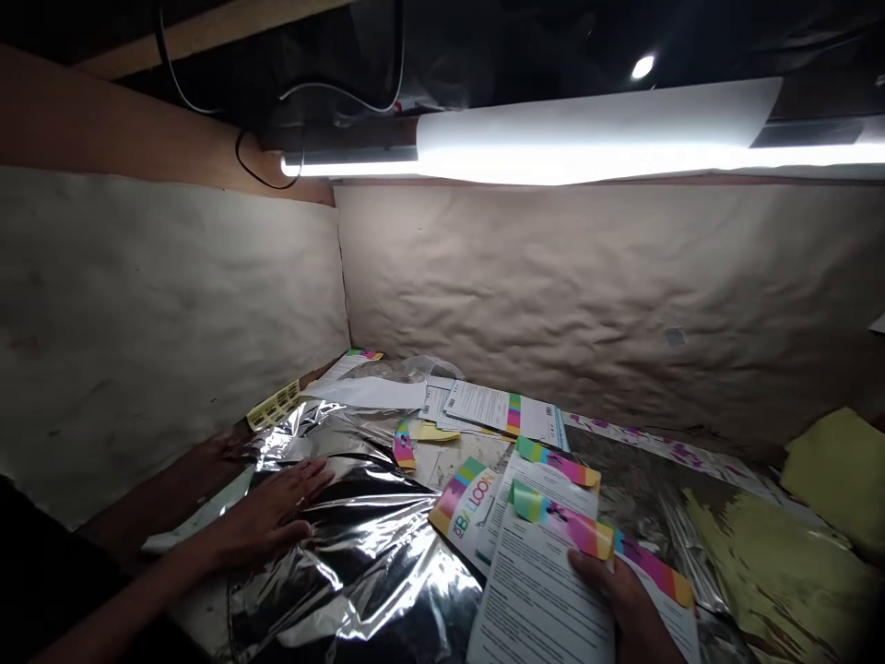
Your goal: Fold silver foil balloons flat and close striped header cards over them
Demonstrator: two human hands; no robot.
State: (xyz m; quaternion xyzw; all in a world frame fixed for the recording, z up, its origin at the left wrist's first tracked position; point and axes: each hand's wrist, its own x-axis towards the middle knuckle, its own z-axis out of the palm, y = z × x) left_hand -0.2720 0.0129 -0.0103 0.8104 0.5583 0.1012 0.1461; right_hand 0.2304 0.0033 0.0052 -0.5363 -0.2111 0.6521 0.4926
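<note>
My left hand [277, 512] lies flat, fingers stretched out, on a crinkled silver foil sheet [373, 563] that covers the left and middle of the table. At the lower right, my right hand [629, 604] grips a printed balloon packet [543, 590] with a colourful top band, its thumb on the front and its other fingers mostly hidden. Behind that packet, more packets of the same print overlap. One of them, a tilted "foil balloon" packet [470, 503], rests against the foil's right edge.
White printed cards [494, 410] lie stacked near the back wall. A yellow label sheet [275, 406] sits at the left edge. Torn yellow paper [781, 563] covers the right side. A lit tube lamp [553, 171] hangs low above the table, with paper-covered walls behind and left.
</note>
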